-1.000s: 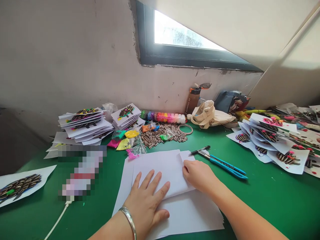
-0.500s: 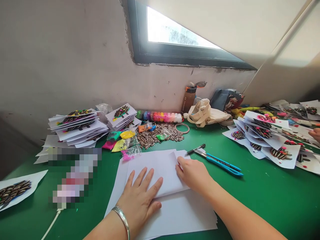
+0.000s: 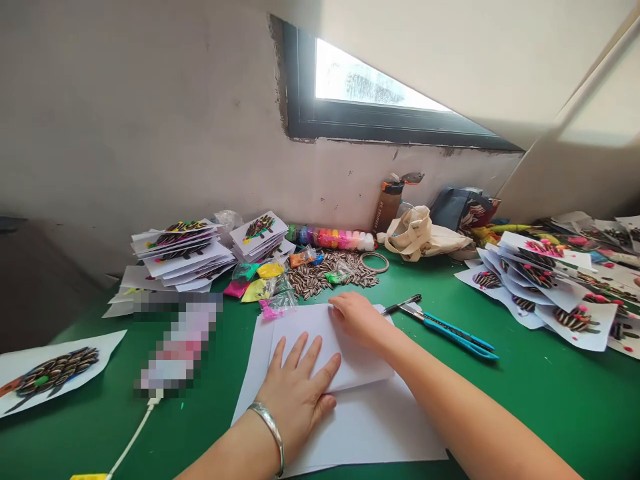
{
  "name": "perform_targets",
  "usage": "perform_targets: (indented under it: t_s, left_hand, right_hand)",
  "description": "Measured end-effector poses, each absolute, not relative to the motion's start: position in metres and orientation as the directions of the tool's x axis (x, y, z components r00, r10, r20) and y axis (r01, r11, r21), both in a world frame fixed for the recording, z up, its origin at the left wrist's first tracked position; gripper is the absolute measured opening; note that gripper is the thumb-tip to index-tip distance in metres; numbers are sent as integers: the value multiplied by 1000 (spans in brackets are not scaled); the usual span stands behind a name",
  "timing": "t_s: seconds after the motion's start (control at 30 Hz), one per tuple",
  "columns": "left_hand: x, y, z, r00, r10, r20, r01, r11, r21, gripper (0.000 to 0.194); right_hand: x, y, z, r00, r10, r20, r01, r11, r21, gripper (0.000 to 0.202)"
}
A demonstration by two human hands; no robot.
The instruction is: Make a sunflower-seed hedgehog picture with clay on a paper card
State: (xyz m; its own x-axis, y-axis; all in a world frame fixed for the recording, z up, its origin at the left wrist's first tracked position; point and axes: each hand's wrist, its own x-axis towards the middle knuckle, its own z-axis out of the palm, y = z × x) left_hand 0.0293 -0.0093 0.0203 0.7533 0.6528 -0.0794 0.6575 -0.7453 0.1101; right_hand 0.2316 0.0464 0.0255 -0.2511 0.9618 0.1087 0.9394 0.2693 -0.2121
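A folded white sheet (image 3: 363, 370) lies on a stack of white paper (image 3: 380, 427) on the green table. My left hand (image 3: 300, 387), with a silver bangle at the wrist, is flat on the folded sheet, fingers spread. At the sheet's far edge, my right hand (image 3: 357, 320) has its fingers bent together against the paper; whether it pinches anything there is hidden. Just right of the stack lie a black pen (image 3: 401, 304) and a blue cutter (image 3: 457, 337).
Sunflower seeds (image 3: 330, 270), a tape ring (image 3: 375, 262) and bags of coloured clay (image 3: 257, 289) lie behind the paper. Stacks of seed-covered cards stand left (image 3: 187, 257) and right (image 3: 535, 280). A brown bottle (image 3: 387, 207) and cloth bag (image 3: 417, 233) are by the wall.
My right hand has moved left along the far edge of the folded sheet. My left hand remains flat on the paper. The whole view has shifted slightly, so the table's things appear further right.
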Motion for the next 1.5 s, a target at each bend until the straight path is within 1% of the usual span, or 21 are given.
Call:
perform_targets:
  t_s: [0.13,0.23,0.33,0.4,0.47,0.53,0.67,0.77,0.9,0.97,1.17,1.3,1.43,1.5]
  left_hand:
    - [32,-14,25,752,651,-103,659,-744,111,53]
    - [34,-19,24,750,652,-112,661,-740,120,54]
    - [34,-25,20,755,646,-109,655,-747,111,57]
    - [34,-28,17,764,638,-94,645,-759,89,57]
    - [34,-31,16,772,633,-58,636,-769,67,53]
    - [33,-31,16,779,627,-12,627,-777,55,46]
    - [34,-30,18,788,606,111,607,-794,24,35]
    - [36,-30,17,796,567,210,581,-814,-5,29]
    - [36,-30,13,803,518,296,548,-836,-23,26]
    - [36,-31,10,807,502,311,533,-846,-17,28]
    - [37,-33,5,813,467,347,498,-867,2,32]
    - [38,-33,4,810,446,380,484,-875,-4,29]
    - [38,-33,5,810,442,385,488,-873,-23,28]
    - [38,-33,7,816,449,365,490,-872,-22,28]
  right_hand:
    - [223,41,23,-264,959,103,936,280,-212,27]
    - [220,34,27,-289,953,87,926,301,-226,26]
    - [223,27,31,-354,933,56,887,354,-295,24]
    - [227,25,32,-399,915,61,851,395,-348,22]
    - [231,24,30,-411,906,98,834,418,-360,20]
    - [232,24,26,-391,910,138,845,414,-339,19]
    - [231,27,18,-353,920,168,869,389,-306,18]
    - [229,31,12,-328,923,199,874,377,-306,21]
    - [229,35,9,-298,923,245,882,364,-300,26]
    - [230,35,11,-305,922,239,873,371,-317,27]
    - [232,34,21,-310,931,192,831,363,-421,26]
    - [231,34,23,-279,933,226,832,352,-428,22]
    - [231,36,23,-297,937,182,827,348,-441,22]
    - [233,36,22,-312,934,173,824,357,-440,24]
